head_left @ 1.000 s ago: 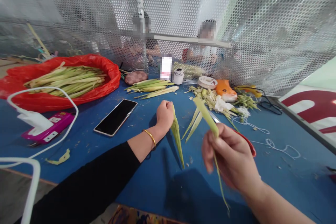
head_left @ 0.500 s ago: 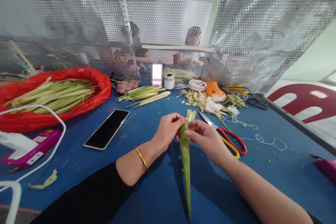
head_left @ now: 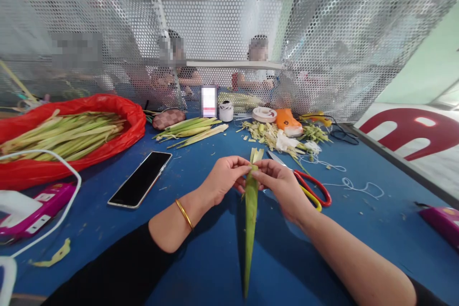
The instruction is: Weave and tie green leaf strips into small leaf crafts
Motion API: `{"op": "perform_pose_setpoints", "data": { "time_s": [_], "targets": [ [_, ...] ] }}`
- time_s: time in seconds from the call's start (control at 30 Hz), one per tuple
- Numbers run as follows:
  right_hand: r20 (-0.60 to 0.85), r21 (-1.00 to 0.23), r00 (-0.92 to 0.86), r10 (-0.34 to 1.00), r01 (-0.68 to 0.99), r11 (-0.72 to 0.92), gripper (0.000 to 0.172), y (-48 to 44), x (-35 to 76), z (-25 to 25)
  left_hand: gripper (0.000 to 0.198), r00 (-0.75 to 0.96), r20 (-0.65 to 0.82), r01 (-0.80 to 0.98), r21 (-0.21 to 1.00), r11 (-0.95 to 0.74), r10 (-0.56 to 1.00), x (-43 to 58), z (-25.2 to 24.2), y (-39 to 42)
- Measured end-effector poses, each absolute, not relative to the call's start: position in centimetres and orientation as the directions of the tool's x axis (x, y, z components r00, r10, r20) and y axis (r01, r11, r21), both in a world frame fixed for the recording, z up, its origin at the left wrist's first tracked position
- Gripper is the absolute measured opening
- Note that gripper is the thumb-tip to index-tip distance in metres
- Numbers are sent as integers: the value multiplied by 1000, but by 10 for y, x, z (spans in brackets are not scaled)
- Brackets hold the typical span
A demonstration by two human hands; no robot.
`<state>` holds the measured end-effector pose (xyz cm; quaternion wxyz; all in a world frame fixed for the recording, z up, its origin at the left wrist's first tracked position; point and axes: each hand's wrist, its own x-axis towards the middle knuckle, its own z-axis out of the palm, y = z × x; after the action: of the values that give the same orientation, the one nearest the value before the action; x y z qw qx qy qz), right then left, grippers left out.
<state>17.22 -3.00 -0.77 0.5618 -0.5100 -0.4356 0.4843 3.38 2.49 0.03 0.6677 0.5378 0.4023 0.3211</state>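
A long green leaf [head_left: 251,220] hangs point down toward me over the blue table [head_left: 201,267], its pale split top sticking up past the fingers. My left hand [head_left: 227,178] pinches its upper part from the left. From the right, my right hand [head_left: 278,182] grips the same part, thumb and fingers closed, close to the left thumb. Just behind and right of my right hand lie open-bladed or closed scissors, hard to tell, with red and yellow handles [head_left: 315,189]. A gold bangle circles my left wrist.
Leaves [head_left: 71,134] fill a red bag [head_left: 134,119] at left, near a phone [head_left: 140,179] and purple power strip [head_left: 53,205]. Behind are a leaf bundle [head_left: 190,129], thread spool [head_left: 225,111], tape roll [head_left: 264,114] and scraps [head_left: 263,135]. People sit beyond the perforated screen [head_left: 222,24].
The view has shifted slightly, moving the table items left in the picture. Both hands keep hold of the leaf, and its lower tip has swung a little to the left.
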Motion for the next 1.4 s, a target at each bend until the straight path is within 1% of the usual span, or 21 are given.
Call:
{"op": "perform_pose_setpoints", "data": {
  "time_s": [0.13, 0.23, 0.3, 0.43, 0.6, 0.7, 0.8, 0.87, 0.97, 1.07, 1.1, 1.17, 1.27, 1.33, 1.4],
  "targets": [
    [-20, -992, 153, 988, -123, -1, 25, -30, 173, -10, 9, 501, -202, 76, 979, 190, 841, 34, 0, 23],
    [-24, -995, 173, 985, -103, -6, 22, -30, 173, -13, 7, 496, -185, 107, 983, 152, 848, 34, 0, 22],
    [-24, -996, 200, 979, -90, -6, 21, -30, 173, -14, 7, 483, -172, 106, 985, 137, 858, 35, 1, 22],
    [-24, -997, 236, 971, -77, -5, 21, -30, 173, -15, 9, 451, -190, 99, 982, 163, 872, 37, 3, 20],
    [26, -1000, 232, 972, -6, 29, 21, -30, 172, -14, 12, 415, -211, 89, 978, 191, 885, 40, 2, 17],
    [19, -999, 195, 981, -43, 28, 22, -30, 172, -12, 11, 395, -196, 75, 981, 180, 898, 41, 2, 17],
    [-31, -993, 155, 987, -115, -13, 26, -30, 171, -11, 11, 364, -163, 75, 986, 146, 917, 41, 0, 17],
    [-55, -992, 147, 988, -122, -37, 26, -30, 171, -11, 10, 349, -136, 87, 990, 112, 927, 42, -3, 17],
    [-26, -998, 168, 985, -64, -15, 22, -31, 172, -13, 10, 337, -117, 105, 991, 86, 934, 44, -7, 17],
    [85, -995, 193, 978, 67, 73, 15, -32, 171, -14, 11, 326, -169, 84, 985, 150, 930, 45, -10, 17],
    [108, -992, 191, 976, 89, 93, 14, -32, 171, -15, 12, 321, -181, 76, 983, 166, 929, 45, -10, 17],
    [87, -996, 173, 981, 45, 81, 17, -32, 169, -15, 10, 301, -160, 80, 987, 142, 940, 44, -11, 18],
    [-48, -994, 102, 994, -107, -37, 23, -30, 168, -16, 8, 264, -103, 114, 991, 75, 959, 43, -11, 19],
    [-85, -989, 101, 991, -129, -71, 23, -29, 169, -17, 8, 271, -127, 94, 990, 105, 954, 42, -9, 19],
    [-65, -992, 153, 986, -113, -48, 23, -28, 171, -18, 9, 314, -184, 39, 983, 181, 931, 42, -7, 18]
  ]
}}
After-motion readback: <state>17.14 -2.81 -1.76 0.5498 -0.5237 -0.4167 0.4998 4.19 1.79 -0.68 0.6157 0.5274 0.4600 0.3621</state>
